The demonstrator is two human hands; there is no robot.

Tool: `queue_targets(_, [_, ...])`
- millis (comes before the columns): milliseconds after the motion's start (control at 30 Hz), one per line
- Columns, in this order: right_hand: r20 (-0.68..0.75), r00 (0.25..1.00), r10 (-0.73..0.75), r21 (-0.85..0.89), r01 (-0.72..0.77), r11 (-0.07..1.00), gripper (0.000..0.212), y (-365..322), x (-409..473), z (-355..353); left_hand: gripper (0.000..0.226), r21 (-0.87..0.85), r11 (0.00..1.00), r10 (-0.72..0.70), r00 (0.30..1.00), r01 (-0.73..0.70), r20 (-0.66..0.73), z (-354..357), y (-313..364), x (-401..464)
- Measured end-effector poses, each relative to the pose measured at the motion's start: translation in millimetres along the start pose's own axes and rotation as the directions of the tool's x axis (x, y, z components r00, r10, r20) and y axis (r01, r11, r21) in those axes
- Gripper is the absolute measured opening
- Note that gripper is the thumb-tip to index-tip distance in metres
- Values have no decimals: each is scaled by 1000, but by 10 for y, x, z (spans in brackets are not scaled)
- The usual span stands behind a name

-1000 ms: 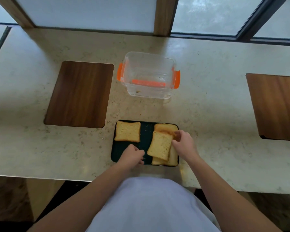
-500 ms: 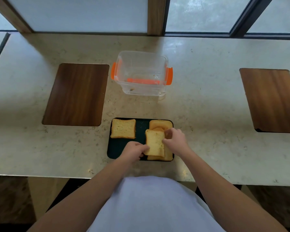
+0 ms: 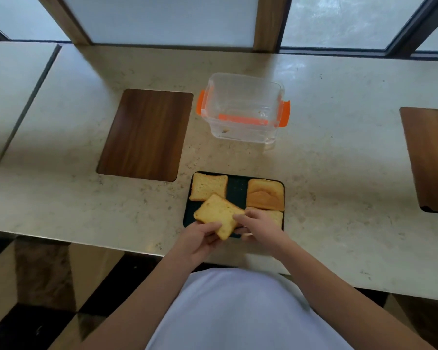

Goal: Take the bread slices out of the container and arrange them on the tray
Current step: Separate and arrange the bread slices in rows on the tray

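A dark tray (image 3: pixel 237 185) lies near the counter's front edge. On it sit a bread slice (image 3: pixel 208 186) at the far left, a darker crust slice (image 3: pixel 265 194) at the far right, and another slice (image 3: pixel 276 216) at the near right, partly hidden by my right hand. A tilted slice (image 3: pixel 219 215) hovers over the tray's near left, pinched by my left hand (image 3: pixel 200 239) at its near edge and by my right hand (image 3: pixel 259 227) at its right corner. The clear container (image 3: pixel 243 107) with orange clips stands behind the tray, holding only crumbs.
A wooden inset panel (image 3: pixel 144 135) lies left of the container, another wooden panel (image 3: pixel 430 157) at the far right. The counter's front edge runs just below the tray. Windows and wooden posts line the far side.
The slice that lay on the right-hand stack has been carried left across the tray by both hands and turned at an angle. The crust slice underneath is now uncovered.
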State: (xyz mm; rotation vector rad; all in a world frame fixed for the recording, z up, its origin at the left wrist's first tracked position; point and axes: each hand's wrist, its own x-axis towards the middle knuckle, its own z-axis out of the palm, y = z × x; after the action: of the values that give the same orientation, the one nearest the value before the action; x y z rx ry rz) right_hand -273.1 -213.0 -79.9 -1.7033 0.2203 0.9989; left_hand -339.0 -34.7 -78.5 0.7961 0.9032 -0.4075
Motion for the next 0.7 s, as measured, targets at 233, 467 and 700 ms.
queue_targets(233, [79, 997, 25, 233, -42, 971, 26, -33, -22, 225, 28, 23, 993, 111, 990, -113, 84, -137, 98, -78])
queue_targets(467, [254, 967, -28, 44, 18, 999, 29, -110, -70, 119, 30, 173, 967, 182, 982, -189, 56, -470, 381, -14])
queue_targets(700, [47, 994, 102, -126, -95, 987, 43, -83, -46, 215, 23, 377, 923, 132, 982, -74, -132, -560, 345, 93])
